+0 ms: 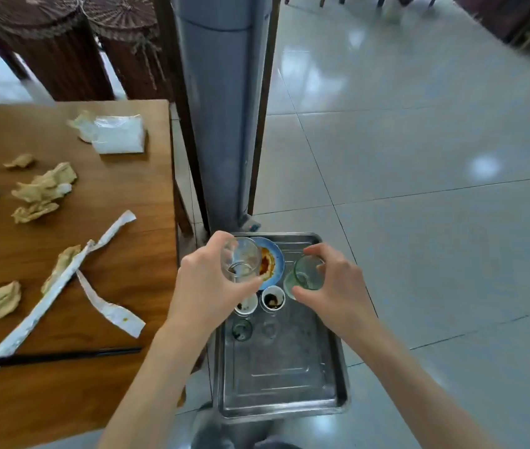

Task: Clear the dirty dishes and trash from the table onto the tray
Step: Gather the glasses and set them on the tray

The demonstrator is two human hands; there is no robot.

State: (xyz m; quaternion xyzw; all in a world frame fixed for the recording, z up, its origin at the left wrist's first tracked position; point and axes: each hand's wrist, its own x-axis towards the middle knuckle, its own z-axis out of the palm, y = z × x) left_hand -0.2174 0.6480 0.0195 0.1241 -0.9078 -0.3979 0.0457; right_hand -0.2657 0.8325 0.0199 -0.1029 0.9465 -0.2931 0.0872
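Glasses (241, 262) over tray (293, 377); near half bare

No legible txt, labels, brands or nos. anywhere; paper strips (108, 307) on table too blurred to read.

Bare forearms, no sleeves visible.

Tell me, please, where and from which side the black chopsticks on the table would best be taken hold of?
Probably near the middle of the black chopsticks, pinched from above across their width. They lie flat and together on the wooden table, running left to right, with a long paper strip crossing their left part, so the bare right half is easier.
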